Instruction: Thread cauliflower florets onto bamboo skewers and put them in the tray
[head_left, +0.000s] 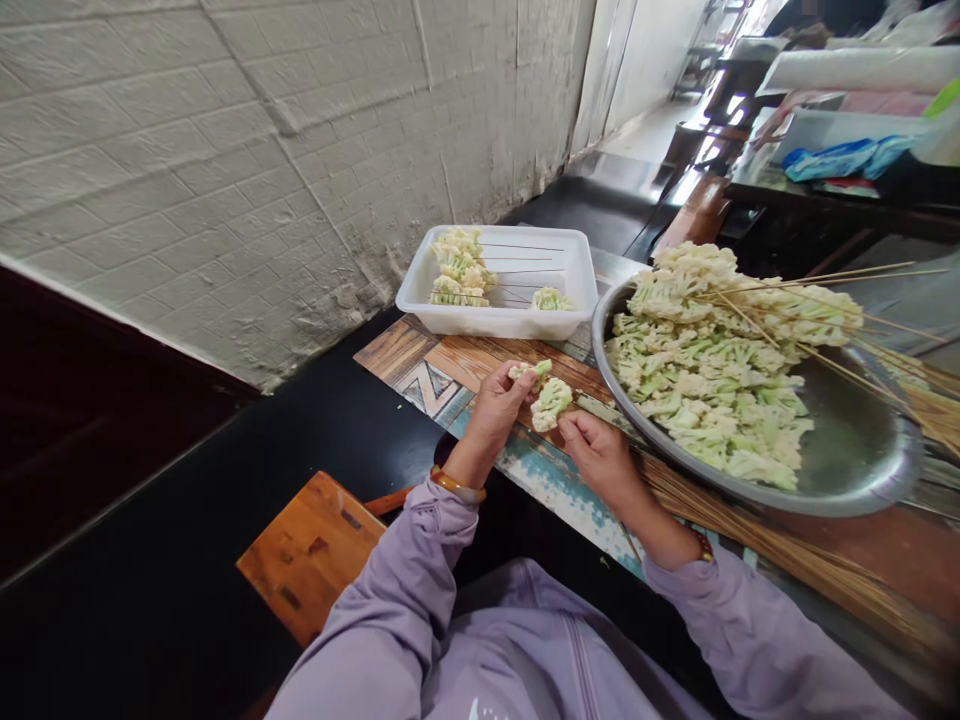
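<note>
My left hand [495,405] is closed, its thumb and fingers pinching a small cauliflower floret [541,368] with a pale green stem. Just below it, a larger cauliflower floret [552,403] sits between my two hands. My right hand [598,455] is closed at that floret's lower right edge, around what looks like a thin bamboo skewer, mostly hidden by the fingers. Beyond the hands, a white plastic tub [495,322] holds skewered cauliflower [459,265]. On the right, a large metal basin [862,495] contains a heap of cauliflower florets [720,400].
Loose bamboo skewers [795,540] lie on the patterned table [555,490] beside the basin, and more rest across its rim. A wooden stool [315,560] stands at lower left. The brick-patterned wall [300,150] runs behind the tub. A cluttered table with a blue packet [840,160] is at upper right.
</note>
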